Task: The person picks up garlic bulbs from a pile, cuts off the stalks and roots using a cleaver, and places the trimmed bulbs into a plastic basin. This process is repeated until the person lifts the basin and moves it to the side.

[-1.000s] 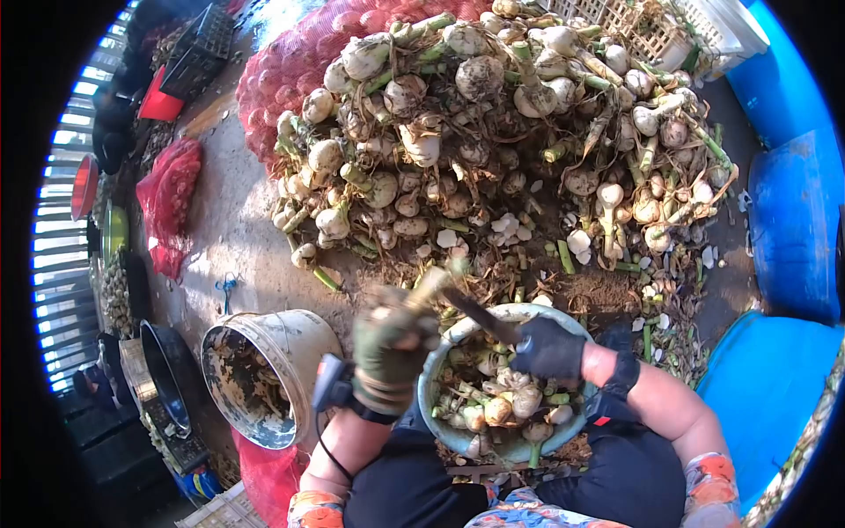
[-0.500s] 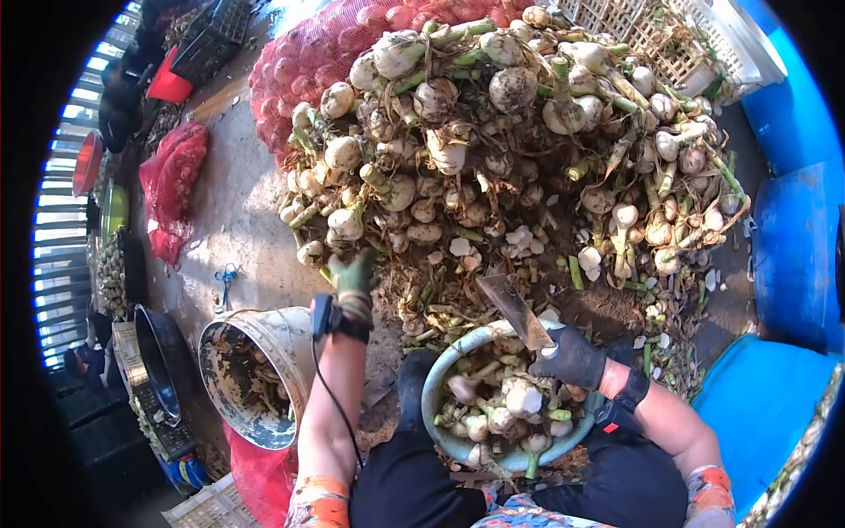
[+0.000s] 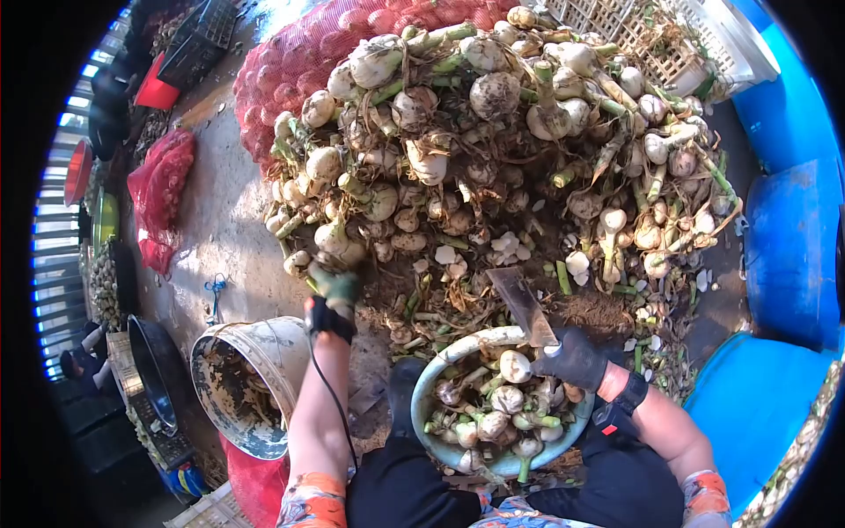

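My left hand (image 3: 334, 286), in a green glove, is at the lower left edge of a big heap of garlic (image 3: 422, 176). Just beyond its fingers is a pale garlic bulb (image 3: 339, 244); motion blur hides whether they grip it. In a dark glove, my right hand (image 3: 572, 359) is closed round the handle of a cleaver (image 3: 521, 304), whose broad blade points up and left over the rim of a round basin (image 3: 425, 387). Inside that basin, between my knees, lie several garlic bulbs (image 3: 507, 399) with short green stems.
A tipped white bucket (image 3: 295, 348) with dry scraps stands left of my arm. Red net sacks (image 3: 163, 198) lie on the floor at left. Blue barrels (image 3: 792, 246) line the right side. Cut stems and peelings (image 3: 647, 326) litter the ground. A person (image 3: 84, 365) is at far left.
My left hand has moved slightly left and down, close to the pale bulb. A blurred bulb in the basin has come to rest. The cleaver stays in my right hand. The view has shifted slightly.
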Tool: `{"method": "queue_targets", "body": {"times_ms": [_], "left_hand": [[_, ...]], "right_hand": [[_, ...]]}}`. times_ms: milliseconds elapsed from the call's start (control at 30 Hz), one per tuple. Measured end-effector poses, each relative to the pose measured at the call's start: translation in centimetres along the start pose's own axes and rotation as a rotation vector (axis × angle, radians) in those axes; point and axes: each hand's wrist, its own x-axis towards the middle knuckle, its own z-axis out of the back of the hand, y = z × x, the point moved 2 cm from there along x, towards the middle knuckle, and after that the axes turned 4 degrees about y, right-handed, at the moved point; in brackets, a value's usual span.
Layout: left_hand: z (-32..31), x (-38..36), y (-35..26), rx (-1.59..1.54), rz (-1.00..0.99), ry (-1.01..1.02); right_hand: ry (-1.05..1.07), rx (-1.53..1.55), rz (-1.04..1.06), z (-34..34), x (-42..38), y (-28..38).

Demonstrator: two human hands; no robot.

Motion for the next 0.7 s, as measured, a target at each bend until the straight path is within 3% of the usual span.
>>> {"method": "queue_targets", "body": {"times_ms": [133,167,233,367,467,500,567,633,667,700], "left_hand": [[6.8,-8.3,5.6,1.683,-0.76,0.45],[10.0,-3.8,3.4,1.059,-0.524,0.323],[7.0,-11.2,8.3,1.446,-0.565,0.278],[6.0,-13.1,8.6,1.473,-0.512,0.515],[3.6,-17.1,11.4,1.473,-0.424,0.641],[3.2,-18.1,12.5,1.532,-0.405,0.71],[2.4,-19.9,14.7,1.486,-0.338,0.911],[2.6,-20.9,16.0,1.337,-0.026,0.785],[2.4,-21.2,16.9,1.275,0.157,0.862],[1.7,-23.2,18.3,1.711,-0.177,1.026]], "right_hand": [[-0.049,-0.024,0.15,-0.4,0.8,-0.8],[-0.044,-0.025,0.149,-0.5,0.8,-0.6],[0.021,-0.109,-0.02,-0.6,0.7,0.0],[-0.077,-0.397,-0.096,-0.5,0.3,2.8],[-0.321,-0.579,0.4,-0.9,-0.1,4.2],[-0.324,-0.578,0.4,-1.0,-0.1,4.5],[-0.303,-0.538,0.638,-1.1,-0.5,6.1],[-0.31,-0.631,0.658,-1.5,-0.7,6.8],[-0.286,-0.676,0.642,-1.7,-0.9,7.1],[-0.262,-0.72,0.625,-1.8,-1.1,7.2]]}}
